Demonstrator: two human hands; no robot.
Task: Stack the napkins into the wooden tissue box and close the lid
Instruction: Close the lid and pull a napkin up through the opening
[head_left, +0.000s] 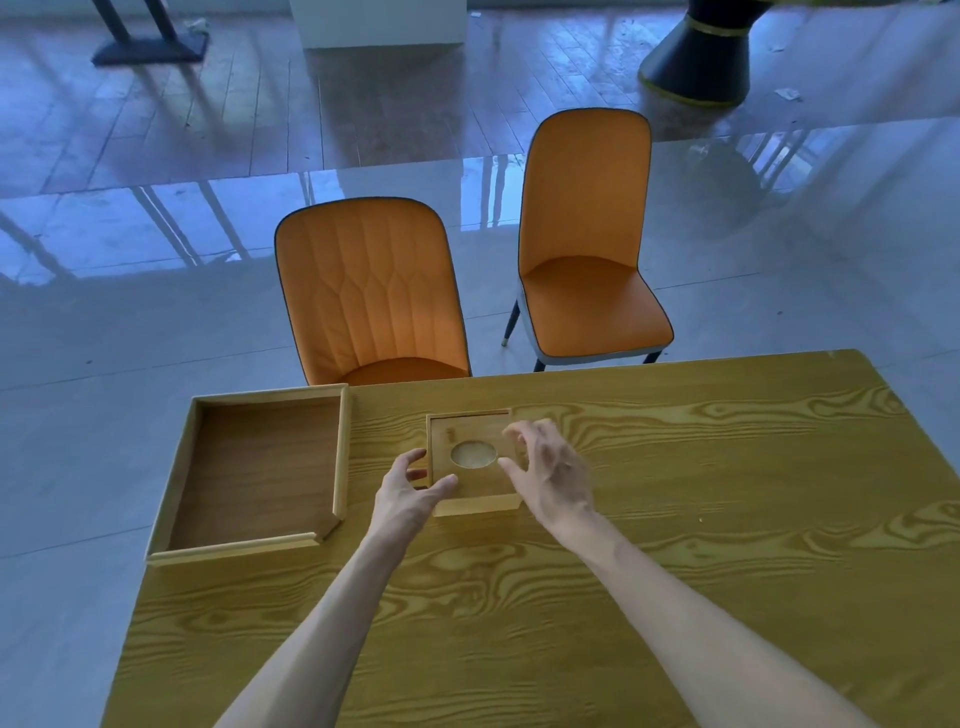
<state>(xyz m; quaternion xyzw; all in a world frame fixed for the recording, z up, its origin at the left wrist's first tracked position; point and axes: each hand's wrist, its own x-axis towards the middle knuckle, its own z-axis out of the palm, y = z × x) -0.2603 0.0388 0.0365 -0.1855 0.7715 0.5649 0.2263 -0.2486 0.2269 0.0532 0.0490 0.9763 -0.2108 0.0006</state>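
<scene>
A small square wooden tissue box (470, 483) stands on the table, its lid on top with a round hole (473, 454) that shows pale napkin paper. My left hand (410, 491) touches the box's left side and near left corner, thumb on the lid edge, fingers along the side wall. My right hand (548, 470) hovers over the box's right side, fingers spread and curled, holding nothing. Whether it touches the lid is unclear.
A shallow wooden tray (343, 457) lies to the left and overhangs the table's left edge. The wood-grain table (675, 545) stretches right and toward me. Two orange chairs (371, 296) (587, 244) stand beyond the far edge.
</scene>
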